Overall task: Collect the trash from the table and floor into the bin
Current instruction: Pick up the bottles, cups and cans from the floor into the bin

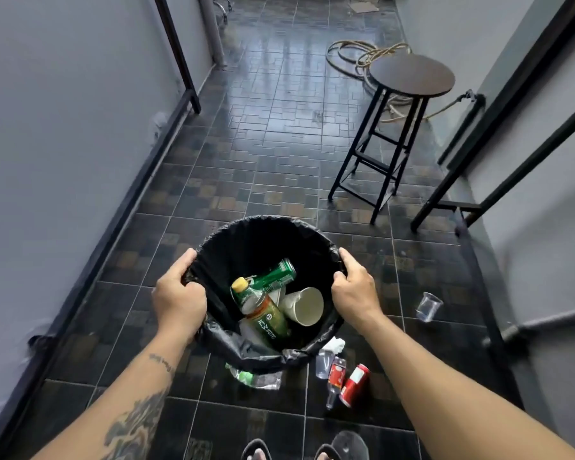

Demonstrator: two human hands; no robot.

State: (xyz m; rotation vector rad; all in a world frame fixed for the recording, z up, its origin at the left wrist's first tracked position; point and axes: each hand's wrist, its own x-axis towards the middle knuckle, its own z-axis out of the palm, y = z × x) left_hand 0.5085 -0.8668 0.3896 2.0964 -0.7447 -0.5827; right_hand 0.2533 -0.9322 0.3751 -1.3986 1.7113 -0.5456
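Sandalled feet (307, 451) stand just behind a red can (355, 385). Both the left hand (178, 298) and the right hand (356, 284) grip the bin (266, 227) rim. The can lies below the right hand, long axis pointing away.

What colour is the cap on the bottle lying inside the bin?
Yellow. The cap tops the green-labelled plastic bottle in the black-lined bin; head view.

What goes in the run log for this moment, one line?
both hands: left hand, right hand grip bin rim | floor: red can, clear cup
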